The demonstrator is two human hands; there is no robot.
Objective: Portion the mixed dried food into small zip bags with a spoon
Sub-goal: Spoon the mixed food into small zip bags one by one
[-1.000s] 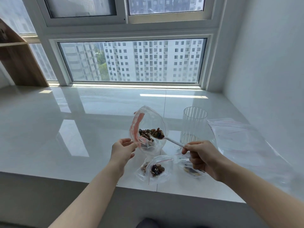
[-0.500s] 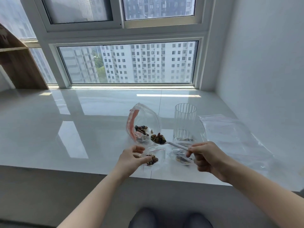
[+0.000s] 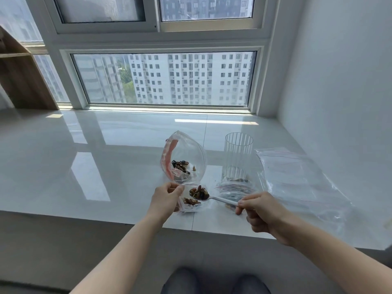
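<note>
While a small clear zip bag (image 3: 189, 205), low at frame centre, is pinched open at its limp, slippery rim by the left hand (image 3: 166, 198), a white plastic spoon (image 3: 214, 197) heaped with mixed dried food (image 3: 199, 192) is gripped by the right hand (image 3: 262, 211) just above its mouth.

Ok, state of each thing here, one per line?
Large clear source bag: open, standing, some mix inside.
Small clear zip bag: mouth held open, partly filled.
White plastic spoon: loaded, over the small bag.
Ribbed clear glass: upright.
Left hand: pinches small bag.
Right hand: grips spoon.
</note>
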